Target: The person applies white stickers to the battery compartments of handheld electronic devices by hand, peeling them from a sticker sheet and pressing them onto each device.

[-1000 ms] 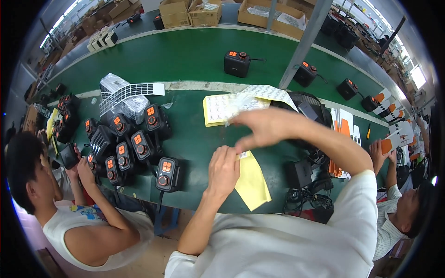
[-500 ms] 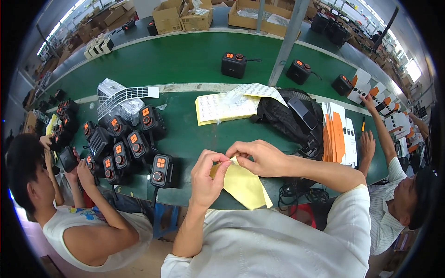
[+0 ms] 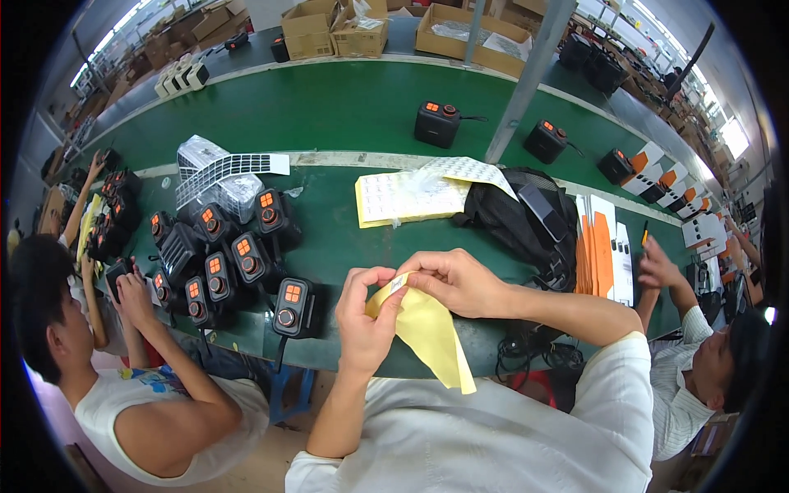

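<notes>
Over the bench's near edge, both my hands hold a yellow sticker backing sheet [image 3: 431, 333], bent and hanging down toward my lap. A small white label with dark print [image 3: 398, 283] shows at its top edge, between my fingertips. My left hand [image 3: 366, 319] pinches the sheet's upper left side with thumb and fingers. On the upper right, my right hand [image 3: 460, 283] is closed on the sheet, its fingertips close to the label. Just left of my left hand stands a black box-shaped device [image 3: 294, 308] with orange buttons and a dial.
Several similar devices [image 3: 215, 275] cluster at left beside clear plastic wrap [image 3: 230, 193]. Ahead lie yellow-backed label sheets [image 3: 411, 197] and a black mesh bag [image 3: 514, 214] with a phone [image 3: 542, 212]. Orange-white cartons [image 3: 604, 246] lie right. Co-workers sit both sides; a metal post [image 3: 526, 90] rises behind.
The sheet's top has turned, and the white label now shows at my fingertips. Its lower end hangs further down. The right co-worker's reaching hand has drawn back; the view has shifted slightly.
</notes>
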Demonstrator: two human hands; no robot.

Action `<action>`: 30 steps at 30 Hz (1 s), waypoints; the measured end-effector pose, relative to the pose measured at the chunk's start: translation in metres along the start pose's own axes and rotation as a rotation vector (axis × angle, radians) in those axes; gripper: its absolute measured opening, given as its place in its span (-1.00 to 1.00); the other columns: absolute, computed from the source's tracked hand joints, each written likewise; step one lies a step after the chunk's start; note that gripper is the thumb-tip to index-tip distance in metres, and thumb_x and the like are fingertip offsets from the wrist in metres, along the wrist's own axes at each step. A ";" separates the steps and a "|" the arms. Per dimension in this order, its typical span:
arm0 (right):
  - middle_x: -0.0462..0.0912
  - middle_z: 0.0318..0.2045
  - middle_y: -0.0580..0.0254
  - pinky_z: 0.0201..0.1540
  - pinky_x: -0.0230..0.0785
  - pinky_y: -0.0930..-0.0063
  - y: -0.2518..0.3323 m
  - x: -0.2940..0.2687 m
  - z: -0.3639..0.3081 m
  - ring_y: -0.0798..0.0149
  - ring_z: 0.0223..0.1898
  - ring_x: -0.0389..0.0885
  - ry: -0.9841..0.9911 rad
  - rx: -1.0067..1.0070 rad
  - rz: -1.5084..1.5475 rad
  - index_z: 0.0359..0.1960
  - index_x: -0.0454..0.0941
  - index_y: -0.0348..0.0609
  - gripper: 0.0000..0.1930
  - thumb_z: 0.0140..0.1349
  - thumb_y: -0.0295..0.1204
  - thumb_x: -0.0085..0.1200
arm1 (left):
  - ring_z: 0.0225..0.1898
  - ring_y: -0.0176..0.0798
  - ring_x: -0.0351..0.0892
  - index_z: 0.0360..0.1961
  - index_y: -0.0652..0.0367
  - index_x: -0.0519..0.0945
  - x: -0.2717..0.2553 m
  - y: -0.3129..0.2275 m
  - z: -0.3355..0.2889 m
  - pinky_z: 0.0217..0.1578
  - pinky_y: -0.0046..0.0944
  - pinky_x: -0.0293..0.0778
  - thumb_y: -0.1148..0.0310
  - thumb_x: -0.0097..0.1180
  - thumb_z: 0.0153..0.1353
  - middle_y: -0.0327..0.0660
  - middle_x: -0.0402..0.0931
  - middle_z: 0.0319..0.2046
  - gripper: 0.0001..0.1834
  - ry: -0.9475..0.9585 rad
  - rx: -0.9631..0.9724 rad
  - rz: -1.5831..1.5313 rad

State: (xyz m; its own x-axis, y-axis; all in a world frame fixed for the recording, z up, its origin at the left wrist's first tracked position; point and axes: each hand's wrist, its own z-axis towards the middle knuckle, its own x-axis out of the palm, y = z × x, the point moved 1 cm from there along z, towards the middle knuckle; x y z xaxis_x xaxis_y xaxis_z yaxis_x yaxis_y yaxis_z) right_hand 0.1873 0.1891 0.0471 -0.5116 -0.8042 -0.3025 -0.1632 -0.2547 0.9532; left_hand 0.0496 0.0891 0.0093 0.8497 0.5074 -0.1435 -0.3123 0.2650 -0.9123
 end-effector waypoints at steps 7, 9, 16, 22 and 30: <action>0.64 -0.20 0.11 -0.13 0.46 0.50 0.007 -0.005 0.001 0.34 -0.21 0.63 0.143 -0.020 0.172 -0.07 0.46 -0.30 -0.77 0.28 -0.48 0.05 | -0.37 -0.12 0.48 -0.30 0.27 0.48 -0.018 -0.012 0.005 -0.33 -0.26 0.42 0.71 0.17 -0.04 -0.12 0.45 -0.40 -0.74 0.051 0.158 0.252; 0.63 -0.19 0.11 -0.10 0.47 0.47 0.013 -0.005 0.001 0.33 -0.18 0.63 0.124 -0.041 0.088 -0.06 0.44 -0.30 -0.76 0.27 -0.49 0.06 | -0.37 -0.10 0.47 -0.28 0.28 0.47 -0.016 -0.014 0.007 -0.31 -0.24 0.42 0.70 0.17 -0.06 -0.12 0.44 -0.40 -0.72 0.060 0.221 0.307; 0.66 -0.35 0.13 -0.15 0.51 0.46 0.020 -0.005 -0.002 0.34 -0.27 0.66 -0.004 0.009 -0.096 -0.23 0.52 -0.31 -0.85 0.27 -0.46 0.10 | -0.35 -0.08 0.48 -0.25 0.27 0.46 -0.023 -0.028 0.011 -0.28 -0.23 0.41 0.59 0.23 -0.01 -0.11 0.46 -0.37 -0.72 0.200 0.059 0.007; 0.63 -0.45 0.19 -0.34 0.44 0.52 0.021 0.001 -0.002 0.46 -0.39 0.60 -0.026 -0.015 -0.172 -0.29 0.52 -0.33 -0.84 0.32 -0.43 0.05 | -0.36 -0.10 0.51 -0.29 0.21 0.50 -0.023 -0.014 0.012 -0.14 -0.15 0.40 0.57 0.24 0.03 -0.16 0.52 -0.42 -0.79 0.123 0.249 0.211; 0.60 -0.17 0.25 -0.07 0.42 0.61 0.008 0.007 0.005 0.52 -0.14 0.54 0.105 0.103 0.363 0.02 0.42 -0.31 -0.76 0.33 -0.57 -0.04 | -0.20 -0.11 0.58 -0.37 0.16 0.57 -0.017 -0.010 0.013 0.03 0.03 0.32 0.60 0.26 -0.09 -0.20 0.53 -0.31 -0.79 -0.127 0.527 0.508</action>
State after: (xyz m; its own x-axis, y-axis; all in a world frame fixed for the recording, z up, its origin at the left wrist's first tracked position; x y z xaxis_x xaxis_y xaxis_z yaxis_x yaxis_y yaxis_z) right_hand 0.1778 0.1838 0.0524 -0.4635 -0.8840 0.0610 -0.0743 0.1073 0.9914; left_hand 0.0322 0.0884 0.0256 0.5002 0.7547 -0.4245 -0.8436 0.3140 -0.4357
